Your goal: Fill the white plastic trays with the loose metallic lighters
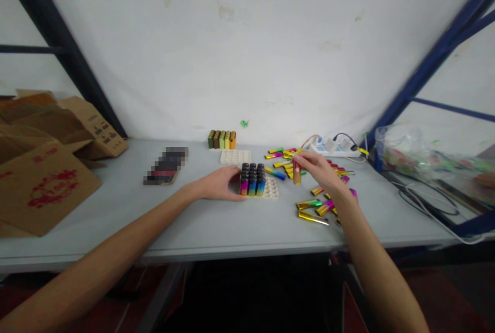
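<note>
Upright lighters [252,182] with black tops and pink, blue and gold bodies fill the left part of a white tray with round holes [271,188]. My left hand [220,183] is wrapped around the left end of this tray, thumb at the front corner and fingers behind. To the right, my right hand [315,168] pinches a red and gold lighter [297,173], held upright above the table. Around and beneath the right hand lie several loose shiny lighters [309,204] in gold, green, pink and blue, partly hidden by the wrist.
An unfilled white tray [235,156] and a block of green, brown and yellow lighters [221,139] stand near the wall. A phone-like item [166,166], partly pixelated, lies left. Cardboard boxes [50,183], a power strip [336,146] and loose cables [425,204] flank the table.
</note>
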The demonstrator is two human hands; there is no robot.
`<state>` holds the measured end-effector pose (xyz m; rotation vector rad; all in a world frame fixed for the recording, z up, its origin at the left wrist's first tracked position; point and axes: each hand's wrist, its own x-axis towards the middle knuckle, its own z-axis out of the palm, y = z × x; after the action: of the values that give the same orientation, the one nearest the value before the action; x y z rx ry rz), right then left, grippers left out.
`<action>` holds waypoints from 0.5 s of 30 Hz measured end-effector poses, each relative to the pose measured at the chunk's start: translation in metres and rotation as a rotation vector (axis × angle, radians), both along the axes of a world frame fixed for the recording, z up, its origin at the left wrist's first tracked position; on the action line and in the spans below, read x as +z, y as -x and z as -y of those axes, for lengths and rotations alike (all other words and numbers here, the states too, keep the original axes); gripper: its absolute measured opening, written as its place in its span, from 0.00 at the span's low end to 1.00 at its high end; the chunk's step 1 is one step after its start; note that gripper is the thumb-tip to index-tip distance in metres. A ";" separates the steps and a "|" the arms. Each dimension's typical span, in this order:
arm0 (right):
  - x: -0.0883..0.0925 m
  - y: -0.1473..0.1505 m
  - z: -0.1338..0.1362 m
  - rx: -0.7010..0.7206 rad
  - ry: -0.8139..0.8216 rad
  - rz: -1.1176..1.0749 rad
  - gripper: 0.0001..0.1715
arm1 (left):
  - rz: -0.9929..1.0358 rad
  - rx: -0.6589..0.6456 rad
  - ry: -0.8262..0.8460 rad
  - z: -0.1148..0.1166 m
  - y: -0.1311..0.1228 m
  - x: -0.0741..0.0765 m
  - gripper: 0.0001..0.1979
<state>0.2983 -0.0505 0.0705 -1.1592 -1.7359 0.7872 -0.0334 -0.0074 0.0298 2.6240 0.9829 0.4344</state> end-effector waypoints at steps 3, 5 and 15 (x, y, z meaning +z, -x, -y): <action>0.003 0.009 0.007 0.100 0.116 -0.158 0.24 | 0.010 -0.007 0.007 0.000 0.001 -0.001 0.30; 0.003 0.017 0.010 0.163 0.159 -0.232 0.23 | 0.022 -0.009 0.015 -0.001 0.001 -0.002 0.30; -0.024 0.044 -0.004 -0.266 -0.154 0.088 0.34 | 0.061 -0.023 0.046 0.000 0.000 -0.001 0.30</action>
<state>0.2538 -0.0466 0.0470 -1.2998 -1.6379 0.4405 -0.0333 -0.0076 0.0288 2.5624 0.9310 0.4779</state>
